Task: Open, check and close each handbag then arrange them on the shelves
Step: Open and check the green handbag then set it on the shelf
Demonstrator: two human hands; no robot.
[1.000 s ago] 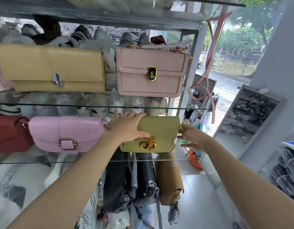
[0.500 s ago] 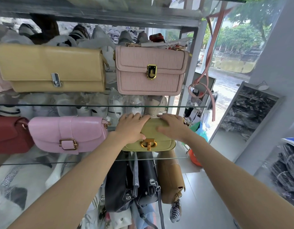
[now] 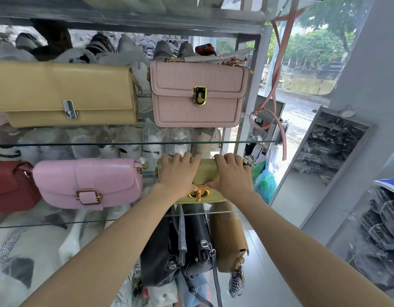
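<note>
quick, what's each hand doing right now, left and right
Left hand: fingers curled over the top of the green handbag, holding it.
Right hand: holding the same bag, thumb by its gold clasp.

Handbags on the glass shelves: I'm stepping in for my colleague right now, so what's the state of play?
Left hand and right hand: both grip the top of the green handbag, thumbs by its gold clasp.
The green handbag stands on the middle shelf, right of the pink handbag, flap closed.
Upper shelf: yellow handbag and pale pink handbag.
Left: release it, then handle the bags hanging below.
</note>
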